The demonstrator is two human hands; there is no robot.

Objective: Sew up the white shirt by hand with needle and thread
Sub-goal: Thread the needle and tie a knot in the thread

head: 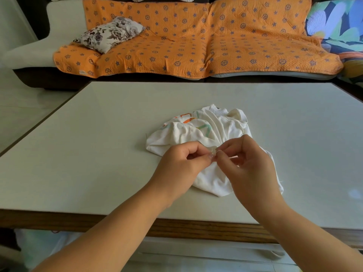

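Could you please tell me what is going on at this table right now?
A person is working over a crumpled white shirt that lies on a pale table. The left hand and the right hand meet just above the shirt's near part, with the fingers curled and the tips brought together as if pinching something small. Whether that is needle, thread or a fold of cloth is too small to tell, and no finished stitching shows.
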